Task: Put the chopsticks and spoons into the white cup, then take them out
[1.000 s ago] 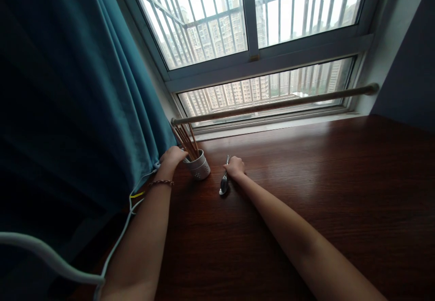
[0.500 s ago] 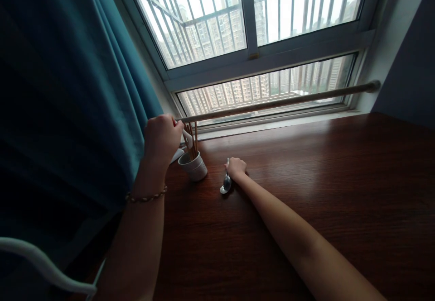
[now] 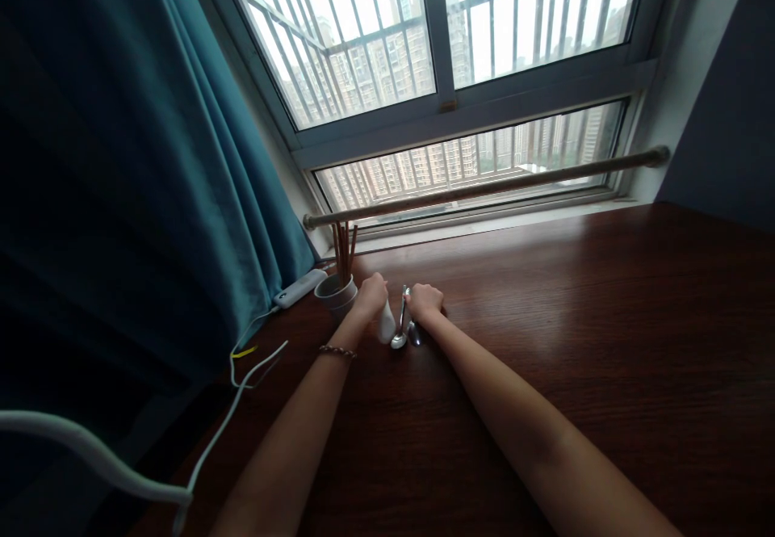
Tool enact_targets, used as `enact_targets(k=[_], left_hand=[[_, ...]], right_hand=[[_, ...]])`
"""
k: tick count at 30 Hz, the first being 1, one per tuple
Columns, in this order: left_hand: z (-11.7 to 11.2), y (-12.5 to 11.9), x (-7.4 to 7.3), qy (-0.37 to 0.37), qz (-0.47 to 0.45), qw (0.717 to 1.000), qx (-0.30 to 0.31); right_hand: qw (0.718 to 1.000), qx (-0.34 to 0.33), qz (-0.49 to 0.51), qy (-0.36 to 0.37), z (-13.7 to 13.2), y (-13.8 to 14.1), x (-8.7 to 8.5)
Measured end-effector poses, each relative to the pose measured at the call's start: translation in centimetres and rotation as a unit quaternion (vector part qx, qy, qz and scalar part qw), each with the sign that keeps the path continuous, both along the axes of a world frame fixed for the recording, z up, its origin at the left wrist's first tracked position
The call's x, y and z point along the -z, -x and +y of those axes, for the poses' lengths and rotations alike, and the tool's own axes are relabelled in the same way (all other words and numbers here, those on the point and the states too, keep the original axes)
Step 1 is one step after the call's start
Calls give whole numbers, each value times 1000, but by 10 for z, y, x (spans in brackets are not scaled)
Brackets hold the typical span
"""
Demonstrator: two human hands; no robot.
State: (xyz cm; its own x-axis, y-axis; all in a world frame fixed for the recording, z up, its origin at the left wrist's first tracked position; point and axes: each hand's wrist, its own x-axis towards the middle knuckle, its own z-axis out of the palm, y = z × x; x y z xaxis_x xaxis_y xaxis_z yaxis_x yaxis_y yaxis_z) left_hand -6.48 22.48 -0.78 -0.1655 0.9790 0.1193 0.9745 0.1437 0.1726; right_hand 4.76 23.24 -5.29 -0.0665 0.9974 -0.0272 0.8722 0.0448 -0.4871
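My left hand (image 3: 370, 295) is closed round a white spoon (image 3: 386, 327), whose bowl rests on the dark wooden table (image 3: 545, 343). Just to its right lie metal spoons (image 3: 402, 332), and my right hand (image 3: 425, 300) is closed over their handles. A white holder (image 3: 337, 291) with brown chopsticks (image 3: 342, 249) standing in it sits just left of my left hand, near the curtain.
A teal curtain (image 3: 151, 165) hangs along the left. A white power strip (image 3: 299, 287) lies by its hem, with a white cable (image 3: 236, 392) trailing toward me. A wooden rail (image 3: 484, 188) runs along the window sill at the table's far edge.
My left hand lifted a white spoon out of the holder, then carried it down to the right and set it beside the metal spoons. My right hand stayed put.
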Motion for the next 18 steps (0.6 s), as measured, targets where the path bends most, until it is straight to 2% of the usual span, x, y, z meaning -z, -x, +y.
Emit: enact_targets(k=[8,14,18], left_hand=[[23,8,32,28,-30,999,15],[24,3,47,23,-35,999,25],[20,1,53,-2,-31,999,27]], right_hand=[[1000,-5,-2,-29,8,2,14],[999,-8,1,-38,12,3,20],[999,-5,6,-41,12,4,19]])
